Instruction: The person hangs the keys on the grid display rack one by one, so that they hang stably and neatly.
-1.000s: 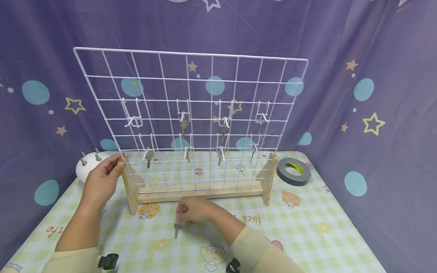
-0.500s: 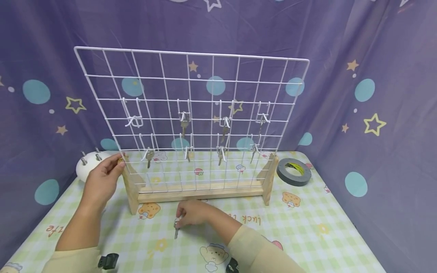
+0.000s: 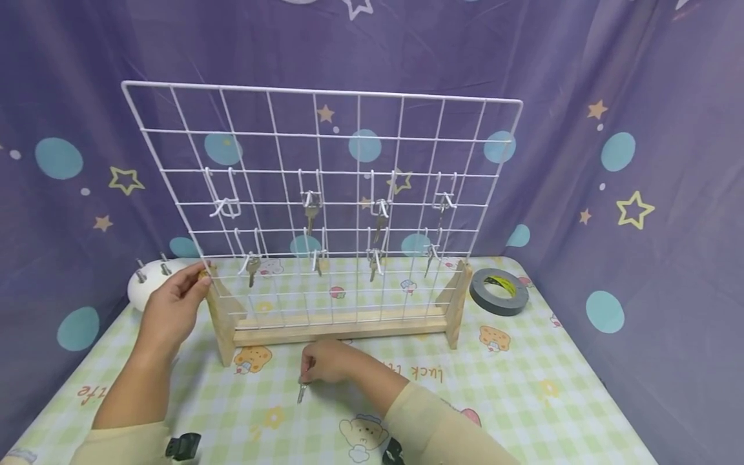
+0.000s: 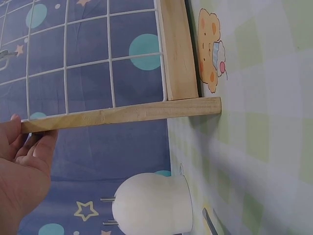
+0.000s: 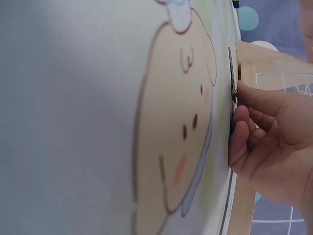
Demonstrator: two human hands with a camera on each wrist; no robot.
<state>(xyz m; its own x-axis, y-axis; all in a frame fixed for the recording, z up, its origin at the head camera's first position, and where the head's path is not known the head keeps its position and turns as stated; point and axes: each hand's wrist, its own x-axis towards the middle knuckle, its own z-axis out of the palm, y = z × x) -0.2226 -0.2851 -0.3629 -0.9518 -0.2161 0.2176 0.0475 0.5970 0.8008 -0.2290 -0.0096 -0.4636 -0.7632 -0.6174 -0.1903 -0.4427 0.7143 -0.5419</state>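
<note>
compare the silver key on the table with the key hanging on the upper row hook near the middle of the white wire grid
The small silver key on the table lies flat on the checked cloth, pinched by the right hand. The hanging key on the white wire grid dangles upright from a hook, untouched. Both look like similar small metal keys.

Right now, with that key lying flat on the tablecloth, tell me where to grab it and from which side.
Grip the key by its head, the wider far end under the right hand, probably from above with thumb and fingertip on opposite edges. It lies flat on the table, blade pointing towards the person, so there is no gap underneath; the head's edges give the best purchase. The left hand holds the rack's wooden post.
</note>
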